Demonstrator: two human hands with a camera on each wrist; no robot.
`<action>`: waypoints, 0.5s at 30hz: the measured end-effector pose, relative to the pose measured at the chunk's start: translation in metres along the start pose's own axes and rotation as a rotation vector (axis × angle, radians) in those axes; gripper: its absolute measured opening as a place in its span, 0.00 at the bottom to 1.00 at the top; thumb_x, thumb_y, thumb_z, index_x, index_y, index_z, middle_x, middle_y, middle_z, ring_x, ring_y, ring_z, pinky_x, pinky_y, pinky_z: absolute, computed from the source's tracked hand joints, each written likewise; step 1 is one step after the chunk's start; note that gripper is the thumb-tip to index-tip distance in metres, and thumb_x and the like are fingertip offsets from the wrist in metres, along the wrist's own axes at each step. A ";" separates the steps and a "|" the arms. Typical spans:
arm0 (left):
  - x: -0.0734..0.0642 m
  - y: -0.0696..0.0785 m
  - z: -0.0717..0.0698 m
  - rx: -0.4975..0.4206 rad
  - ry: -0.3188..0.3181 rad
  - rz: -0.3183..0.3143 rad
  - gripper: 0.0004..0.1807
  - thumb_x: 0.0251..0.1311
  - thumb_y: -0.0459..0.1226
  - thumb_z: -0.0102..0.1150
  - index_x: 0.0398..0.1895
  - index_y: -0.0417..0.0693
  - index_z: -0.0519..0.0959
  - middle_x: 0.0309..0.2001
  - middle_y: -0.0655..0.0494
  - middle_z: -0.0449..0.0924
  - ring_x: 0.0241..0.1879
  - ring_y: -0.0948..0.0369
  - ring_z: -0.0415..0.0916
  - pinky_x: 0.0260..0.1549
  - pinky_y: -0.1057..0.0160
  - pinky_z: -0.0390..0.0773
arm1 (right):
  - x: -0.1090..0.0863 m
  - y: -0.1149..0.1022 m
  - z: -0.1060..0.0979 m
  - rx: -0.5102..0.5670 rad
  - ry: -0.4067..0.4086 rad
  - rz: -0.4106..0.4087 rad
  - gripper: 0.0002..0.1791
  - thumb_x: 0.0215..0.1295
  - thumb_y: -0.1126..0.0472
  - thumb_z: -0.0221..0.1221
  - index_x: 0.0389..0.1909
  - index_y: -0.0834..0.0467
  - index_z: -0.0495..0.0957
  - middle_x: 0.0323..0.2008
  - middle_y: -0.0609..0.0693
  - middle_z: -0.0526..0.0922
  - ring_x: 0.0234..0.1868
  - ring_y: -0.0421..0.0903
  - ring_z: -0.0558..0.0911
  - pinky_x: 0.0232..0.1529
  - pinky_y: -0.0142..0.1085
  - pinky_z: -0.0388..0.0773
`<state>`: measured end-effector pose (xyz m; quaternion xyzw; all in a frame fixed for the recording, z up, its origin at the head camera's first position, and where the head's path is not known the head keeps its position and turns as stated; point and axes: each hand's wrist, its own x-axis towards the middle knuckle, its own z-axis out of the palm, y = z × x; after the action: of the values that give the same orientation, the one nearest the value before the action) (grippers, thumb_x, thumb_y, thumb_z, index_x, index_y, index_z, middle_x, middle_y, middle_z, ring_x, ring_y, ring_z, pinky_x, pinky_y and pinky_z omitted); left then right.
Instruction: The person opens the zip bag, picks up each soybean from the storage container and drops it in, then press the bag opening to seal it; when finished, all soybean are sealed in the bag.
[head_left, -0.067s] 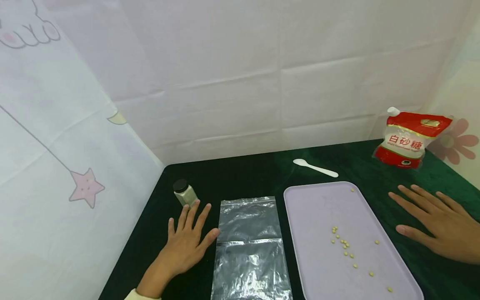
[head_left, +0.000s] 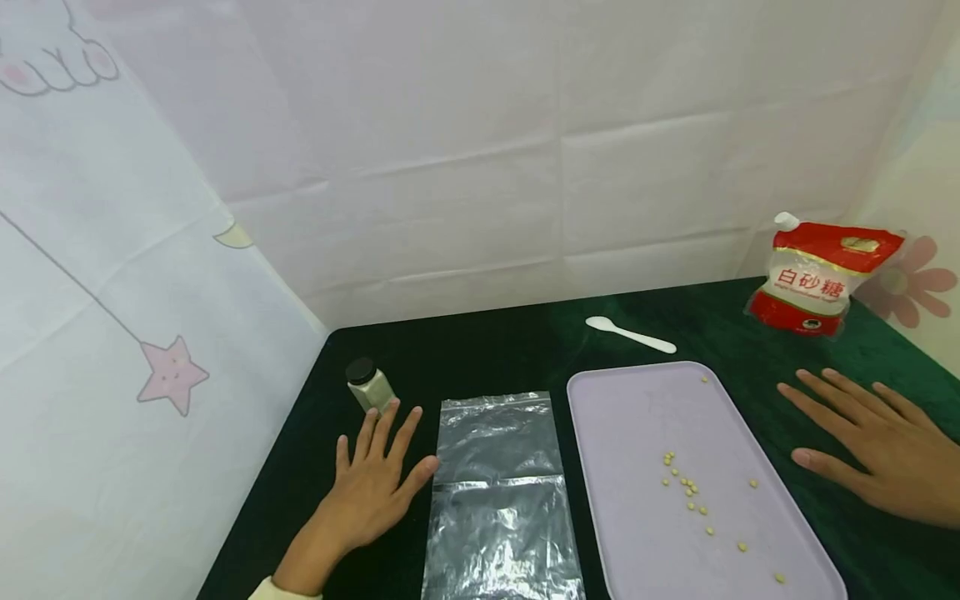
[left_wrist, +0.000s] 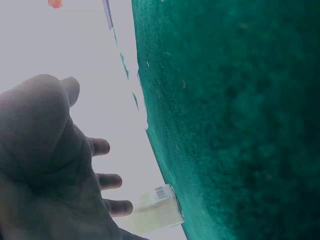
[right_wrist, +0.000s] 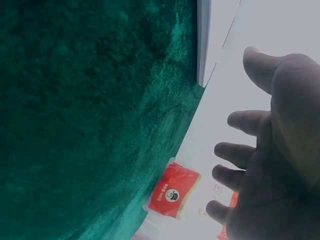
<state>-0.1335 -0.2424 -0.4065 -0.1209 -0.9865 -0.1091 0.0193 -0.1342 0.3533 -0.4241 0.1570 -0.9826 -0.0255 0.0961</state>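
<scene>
My left hand (head_left: 369,492) is spread with straight fingers, palm down, left of a clear zip-lock bag (head_left: 498,500) that lies flat. Just beyond its fingertips is a small jar (head_left: 371,388) with a black lid and pale contents. In the left wrist view the palm (left_wrist: 45,160) hangs above the cloth, holding nothing. At the right, my right hand (head_left: 885,442) is likewise spread and holds nothing. It is beside a lilac tray (head_left: 630,433) with several small pale-yellow pellets (head_left: 691,492) scattered on it. The right wrist view shows this palm (right_wrist: 270,165) raised off the cloth.
A white plastic spoon (head_left: 632,335) lies behind the tray. At the back right stands a red and white sugar pouch (head_left: 813,279) with a white spout cap. Dark green cloth (head_left: 480,350) covers the table, and pale printed sheets (head_left: 450,167) hang behind and at the sides.
</scene>
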 end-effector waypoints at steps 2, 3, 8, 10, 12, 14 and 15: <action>-0.001 0.001 0.000 -0.003 0.003 0.018 0.40 0.74 0.64 0.38 0.82 0.61 0.46 0.81 0.46 0.36 0.77 0.39 0.34 0.63 0.24 0.40 | -0.001 0.000 0.002 -0.002 0.009 -0.002 0.54 0.62 0.30 0.59 0.79 0.54 0.50 0.76 0.67 0.50 0.77 0.57 0.23 0.64 0.55 0.10; -0.002 0.003 -0.001 -0.005 0.001 0.033 0.40 0.74 0.63 0.40 0.82 0.60 0.46 0.81 0.46 0.36 0.77 0.39 0.35 0.63 0.24 0.42 | -0.001 -0.001 0.003 -0.001 0.020 -0.005 0.53 0.61 0.30 0.60 0.79 0.54 0.53 0.76 0.66 0.54 0.77 0.57 0.25 0.65 0.55 0.11; -0.017 0.023 -0.014 -0.075 -0.131 0.129 0.37 0.73 0.60 0.47 0.77 0.52 0.58 0.77 0.41 0.46 0.74 0.39 0.49 0.60 0.33 0.64 | 0.010 -0.009 -0.002 0.055 0.093 -0.108 0.34 0.61 0.37 0.65 0.61 0.54 0.78 0.64 0.61 0.74 0.72 0.64 0.58 0.71 0.55 0.20; -0.026 0.034 -0.020 -0.085 -0.216 0.189 0.34 0.73 0.59 0.47 0.72 0.49 0.65 0.73 0.42 0.54 0.69 0.44 0.57 0.56 0.40 0.72 | 0.021 -0.018 -0.007 0.089 0.144 -0.197 0.23 0.59 0.44 0.69 0.52 0.51 0.83 0.56 0.56 0.81 0.62 0.60 0.71 0.74 0.59 0.35; -0.034 0.045 -0.024 -0.075 -0.288 0.263 0.30 0.73 0.59 0.46 0.66 0.49 0.70 0.67 0.47 0.60 0.61 0.51 0.63 0.49 0.48 0.77 | 0.038 -0.029 -0.014 0.120 0.200 -0.296 0.17 0.56 0.50 0.72 0.46 0.49 0.85 0.49 0.49 0.84 0.55 0.55 0.77 0.69 0.59 0.53; -0.041 0.053 -0.022 -0.063 -0.330 0.354 0.28 0.74 0.59 0.46 0.61 0.49 0.74 0.60 0.50 0.65 0.52 0.57 0.66 0.41 0.57 0.79 | 0.060 -0.044 -0.023 0.137 0.230 -0.388 0.14 0.55 0.53 0.73 0.42 0.47 0.85 0.43 0.44 0.85 0.49 0.50 0.79 0.60 0.56 0.66; -0.046 0.055 -0.021 -0.057 -0.332 0.401 0.27 0.74 0.58 0.46 0.58 0.49 0.76 0.57 0.52 0.66 0.48 0.60 0.65 0.37 0.61 0.78 | 0.072 -0.054 -0.027 0.142 0.238 -0.433 0.13 0.54 0.54 0.73 0.41 0.47 0.85 0.41 0.42 0.85 0.47 0.49 0.80 0.56 0.54 0.70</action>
<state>-0.0751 -0.2052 -0.3777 -0.3309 -0.9289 -0.1097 -0.1251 -0.1794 0.2794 -0.3890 0.3721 -0.9071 0.0421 0.1923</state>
